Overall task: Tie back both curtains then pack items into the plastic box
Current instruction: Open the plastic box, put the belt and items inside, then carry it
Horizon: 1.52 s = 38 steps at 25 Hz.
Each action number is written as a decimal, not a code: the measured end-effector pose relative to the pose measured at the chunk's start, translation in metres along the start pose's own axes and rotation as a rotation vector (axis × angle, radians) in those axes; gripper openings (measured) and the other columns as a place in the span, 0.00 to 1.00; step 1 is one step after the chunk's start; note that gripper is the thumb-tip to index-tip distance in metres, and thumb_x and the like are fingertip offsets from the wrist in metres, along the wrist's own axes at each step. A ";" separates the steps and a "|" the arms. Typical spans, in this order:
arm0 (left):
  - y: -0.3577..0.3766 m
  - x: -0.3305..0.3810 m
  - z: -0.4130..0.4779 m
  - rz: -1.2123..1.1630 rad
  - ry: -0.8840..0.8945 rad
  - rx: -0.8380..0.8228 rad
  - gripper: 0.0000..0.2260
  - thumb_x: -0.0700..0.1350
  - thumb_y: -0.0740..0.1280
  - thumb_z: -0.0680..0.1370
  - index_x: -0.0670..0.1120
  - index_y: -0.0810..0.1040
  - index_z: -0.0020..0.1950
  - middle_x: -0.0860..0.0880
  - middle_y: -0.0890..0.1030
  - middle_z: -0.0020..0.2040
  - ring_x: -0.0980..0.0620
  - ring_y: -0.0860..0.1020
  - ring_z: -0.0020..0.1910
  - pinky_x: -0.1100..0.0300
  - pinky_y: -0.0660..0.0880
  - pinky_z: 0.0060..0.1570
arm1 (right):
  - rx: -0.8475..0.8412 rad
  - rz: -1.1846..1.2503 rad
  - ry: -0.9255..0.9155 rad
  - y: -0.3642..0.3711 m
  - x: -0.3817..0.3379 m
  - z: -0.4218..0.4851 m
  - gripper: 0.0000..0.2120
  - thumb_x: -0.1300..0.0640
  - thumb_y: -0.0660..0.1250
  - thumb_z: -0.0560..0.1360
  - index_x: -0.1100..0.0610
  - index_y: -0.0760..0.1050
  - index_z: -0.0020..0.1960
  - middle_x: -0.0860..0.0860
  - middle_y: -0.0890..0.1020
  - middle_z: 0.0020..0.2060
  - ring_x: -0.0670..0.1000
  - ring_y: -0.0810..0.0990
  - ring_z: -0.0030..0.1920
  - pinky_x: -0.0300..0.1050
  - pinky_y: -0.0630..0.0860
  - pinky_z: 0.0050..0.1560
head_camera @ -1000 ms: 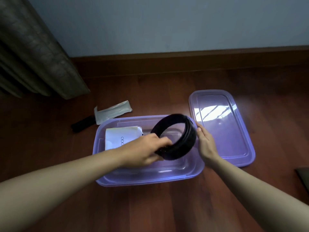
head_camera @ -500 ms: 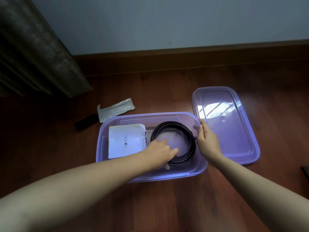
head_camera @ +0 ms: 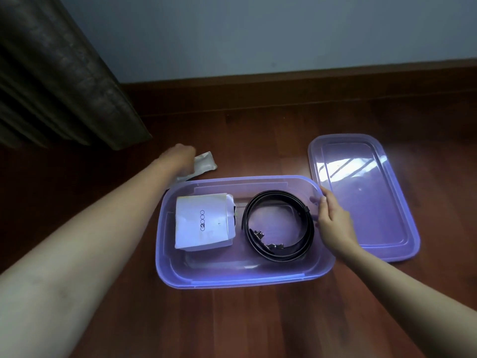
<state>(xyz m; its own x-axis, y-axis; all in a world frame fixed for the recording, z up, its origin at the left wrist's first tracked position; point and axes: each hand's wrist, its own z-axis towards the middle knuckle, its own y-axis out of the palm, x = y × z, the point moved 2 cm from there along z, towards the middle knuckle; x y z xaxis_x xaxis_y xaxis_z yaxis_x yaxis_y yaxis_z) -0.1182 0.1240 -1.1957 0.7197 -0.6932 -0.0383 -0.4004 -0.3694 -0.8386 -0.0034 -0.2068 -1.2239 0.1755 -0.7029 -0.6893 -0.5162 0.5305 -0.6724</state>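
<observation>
indoors, plastic box (head_camera: 232, 281) on wood floor (head_camera: 258, 321), grey wall (head_camera: 258, 34), curtain (head_camera: 56, 81)

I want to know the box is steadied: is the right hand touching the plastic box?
Touching. The head view shows the right hand holding the plastic box at its right rim, with the fingers curled over the edge.

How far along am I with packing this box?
Done: the white bag and coiled belt lie in the plastic box. In hand: the left hand reaches to the white packet on the floor behind it; the right hand holds the box's rim. Left: pack the packet, probably fit the lid. No tie shows on the curtain.
</observation>
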 end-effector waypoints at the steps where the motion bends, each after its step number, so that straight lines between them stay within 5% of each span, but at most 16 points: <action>1: 0.009 -0.002 0.000 0.075 -0.013 -0.020 0.19 0.39 0.66 0.76 0.44 0.71 0.66 0.41 0.76 0.61 0.41 0.75 0.59 0.49 0.72 0.56 | 0.003 -0.002 0.001 0.000 0.001 0.000 0.17 0.52 0.48 0.82 0.47 0.65 0.69 0.46 0.81 0.57 0.59 0.81 0.49 0.56 0.73 0.57; 6: 0.020 -0.005 0.007 0.229 -0.008 0.139 0.14 0.41 0.61 0.78 0.44 0.72 0.63 0.41 0.74 0.63 0.41 0.70 0.63 0.47 0.66 0.62 | 0.005 -0.011 -0.010 0.001 0.001 0.000 0.17 0.51 0.48 0.81 0.47 0.65 0.68 0.45 0.81 0.56 0.59 0.82 0.49 0.56 0.74 0.56; 11: 0.022 -0.006 0.010 0.055 -0.004 -0.015 0.25 0.60 0.64 0.74 0.47 0.71 0.66 0.43 0.72 0.66 0.42 0.69 0.66 0.43 0.62 0.64 | 0.004 -0.010 -0.006 0.001 0.003 0.002 0.17 0.51 0.49 0.81 0.46 0.65 0.68 0.45 0.81 0.56 0.58 0.82 0.48 0.56 0.74 0.56; 16: 0.021 -0.002 0.009 -0.003 -0.039 -0.027 0.17 0.48 0.68 0.74 0.45 0.70 0.61 0.42 0.75 0.61 0.39 0.73 0.61 0.44 0.65 0.61 | 0.001 -0.019 -0.004 -0.001 0.002 0.001 0.16 0.51 0.49 0.82 0.47 0.65 0.68 0.44 0.81 0.56 0.58 0.82 0.48 0.54 0.74 0.54; 22: -0.036 0.042 -0.042 -0.315 0.454 0.720 0.16 0.49 0.63 0.72 0.46 0.74 0.58 0.42 0.81 0.50 0.39 0.80 0.45 0.52 0.74 0.42 | -0.012 -0.013 0.009 -0.003 -0.003 -0.001 0.17 0.52 0.48 0.81 0.48 0.65 0.67 0.46 0.81 0.56 0.58 0.81 0.49 0.51 0.73 0.52; 25: -0.027 0.085 -0.082 -0.540 0.855 0.607 0.20 0.50 0.62 0.70 0.43 0.79 0.58 0.44 0.84 0.46 0.49 0.81 0.38 0.60 0.71 0.39 | -0.006 0.056 0.021 -0.003 -0.003 -0.001 0.18 0.44 0.47 0.78 0.42 0.66 0.65 0.43 0.81 0.54 0.57 0.81 0.50 0.55 0.74 0.56; 27: 0.002 0.109 -0.096 -0.375 0.978 0.670 0.17 0.45 0.62 0.71 0.46 0.79 0.59 0.46 0.85 0.45 0.49 0.82 0.37 0.58 0.76 0.33 | -0.005 0.113 0.031 -0.002 0.002 0.001 0.19 0.37 0.46 0.73 0.33 0.66 0.60 0.40 0.80 0.53 0.56 0.81 0.50 0.61 0.74 0.57; 30: 0.044 0.123 -0.089 0.142 0.986 0.843 0.17 0.38 0.61 0.71 0.48 0.80 0.57 0.48 0.82 0.38 0.47 0.79 0.30 0.62 0.70 0.20 | -0.006 0.169 0.051 -0.002 0.005 0.001 0.19 0.35 0.47 0.72 0.31 0.67 0.59 0.35 0.79 0.50 0.56 0.81 0.52 0.62 0.74 0.58; 35: 0.081 0.141 -0.082 0.469 0.894 0.810 0.16 0.34 0.58 0.72 0.45 0.84 0.48 0.47 0.84 0.42 0.48 0.81 0.36 0.64 0.73 0.22 | -0.014 0.152 0.043 -0.005 -0.003 -0.002 0.24 0.34 0.45 0.70 0.36 0.65 0.63 0.40 0.79 0.55 0.55 0.81 0.52 0.61 0.73 0.59; 38: 0.095 0.143 -0.074 0.506 0.867 0.660 0.18 0.35 0.58 0.71 0.42 0.83 0.54 0.44 0.84 0.47 0.44 0.82 0.43 0.58 0.78 0.28 | -0.004 0.119 0.032 -0.005 -0.005 -0.002 0.22 0.38 0.45 0.73 0.38 0.65 0.64 0.41 0.80 0.55 0.56 0.81 0.51 0.61 0.74 0.57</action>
<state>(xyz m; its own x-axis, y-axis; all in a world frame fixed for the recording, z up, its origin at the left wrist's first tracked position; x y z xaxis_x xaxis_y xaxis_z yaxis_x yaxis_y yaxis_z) -0.0952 -0.0563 -1.2407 -0.1575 -0.9477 -0.2776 0.0224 0.2776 -0.9604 -0.0034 -0.2067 -1.2169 0.0856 -0.6497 -0.7553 -0.5354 0.6094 -0.5848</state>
